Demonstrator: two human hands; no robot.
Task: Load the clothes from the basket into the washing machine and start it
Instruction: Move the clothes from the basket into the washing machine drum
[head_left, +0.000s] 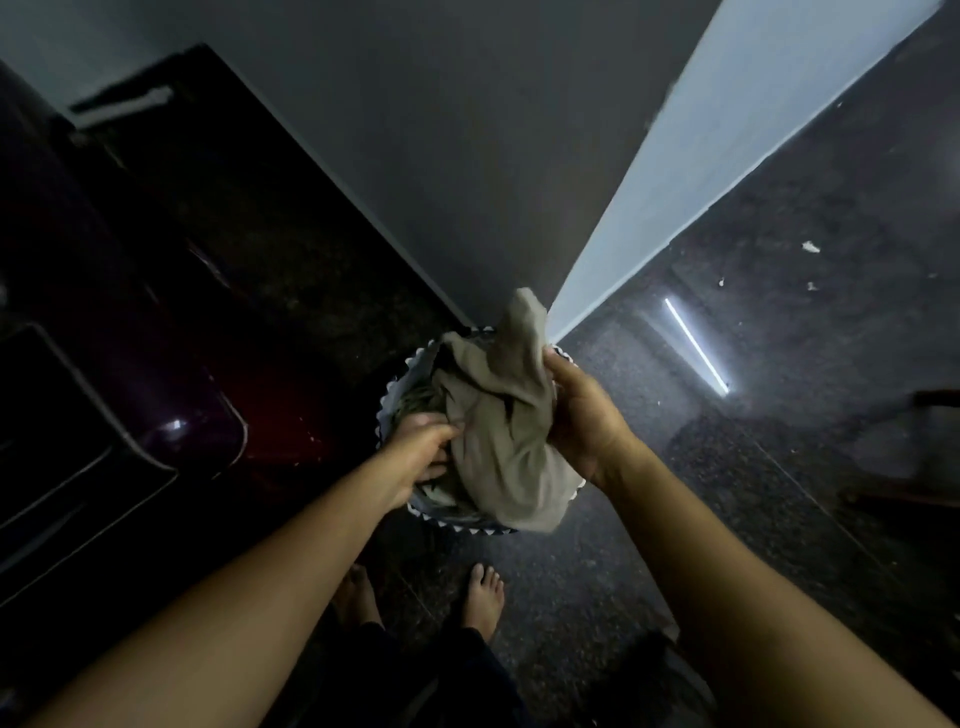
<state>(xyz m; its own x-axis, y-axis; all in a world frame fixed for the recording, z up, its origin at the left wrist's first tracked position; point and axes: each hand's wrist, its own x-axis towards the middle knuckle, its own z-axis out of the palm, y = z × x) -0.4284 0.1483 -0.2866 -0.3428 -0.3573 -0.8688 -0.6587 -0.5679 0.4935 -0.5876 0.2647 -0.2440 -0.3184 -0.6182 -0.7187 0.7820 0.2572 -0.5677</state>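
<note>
Clothes are being gathered from the basket (396, 385); the loading step is under way.
Both hands are clutching a beige garment (501, 415) bunching above the basket: the left hand (423, 448) is digging curled fingers in at its nine o'clock, the right hand (583, 415) is wrapping it at three o'clock. Greyish clothes (415, 402) are lying underneath. Next, the bundle probably needs lifting clear and swinging toward the dark washing machine (109, 364) at nine o'clock.
</note>
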